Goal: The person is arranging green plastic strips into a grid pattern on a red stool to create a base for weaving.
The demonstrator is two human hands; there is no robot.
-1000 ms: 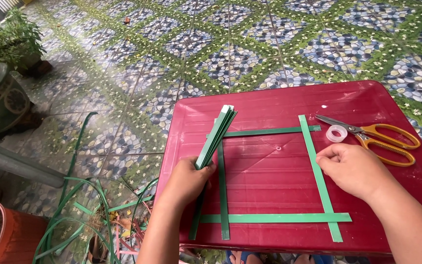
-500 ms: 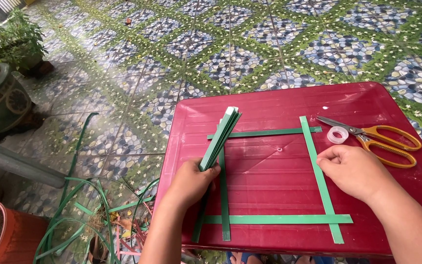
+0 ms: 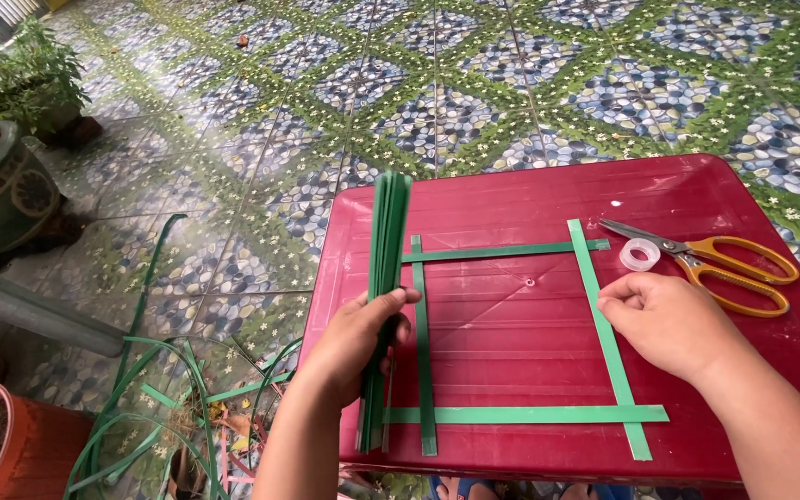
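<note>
strip bundle (image 3: 387, 278) in l hand (image 3: 356, 344)

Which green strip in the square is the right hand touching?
The right hand rests on the right-side upright strip, nearest the scissors; the other three lie untouched.

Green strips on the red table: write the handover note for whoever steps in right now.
Left hand: gripped around a bundle of green strips, held on edge over the left side of the red table.
Right hand: loosely closed, resting on the right strip of the frame.
Done: four strips lie as a square frame, with a top strip, bottom strip, left strip and the right one, ends overlapping at the corners.
Nearby: tape roll and orange-handled scissors at the far right.
Left: bundle not yet laid; inside of the frame bare.
</note>
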